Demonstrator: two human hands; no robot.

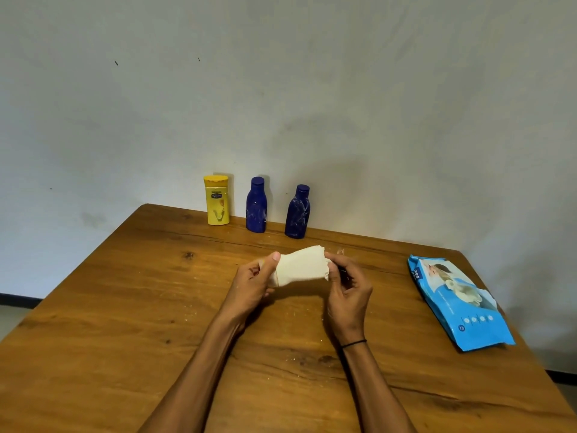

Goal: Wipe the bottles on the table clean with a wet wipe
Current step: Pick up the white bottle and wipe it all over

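A folded white wet wipe (300,266) is stretched between both hands above the middle of the wooden table (125,307). My left hand (253,284) pinches its left end with the thumb on top. My right hand (348,292) pinches its right end. At the far edge, against the wall, stand three bottles: a yellow bottle (217,200) on the left, a dark blue bottle (256,206) in the middle, and a second dark blue bottle (297,212) to its right. Both blue bottles carry pale smears.
A blue pack of wet wipes (459,303) lies flat near the table's right edge. Pale crumbs speckle the tabletop around the hands. A grey wall stands directly behind the bottles.
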